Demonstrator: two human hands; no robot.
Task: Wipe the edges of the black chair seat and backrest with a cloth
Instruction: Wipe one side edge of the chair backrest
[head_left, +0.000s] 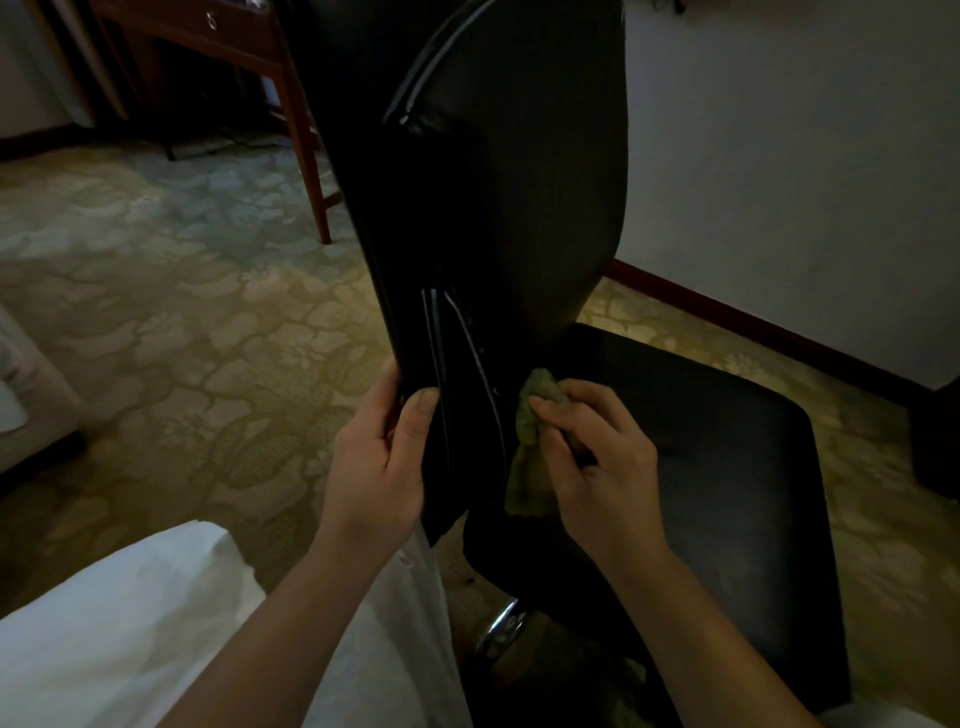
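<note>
The left hand (376, 457) grips the low edge of the tall black leather chair backrest (509, 208); the right hand (597, 467) pinches a crumpled green cloth (530, 441) against the backrest — just beside the flat black seat (727, 441); patterned carpet (182, 312) lies below.

Single view: head-worn, wide-angle. Faces forward and steeply down, close in on the backrest (514, 197), which runs from top centre to frame centre. The left hand (376, 462) and right hand (605, 467) sit just below centre, forearms (291, 623) entering from the lower edge. Seat (737, 457) lower right; carpet (171, 322) left; wall (789, 156) upper right.
</note>
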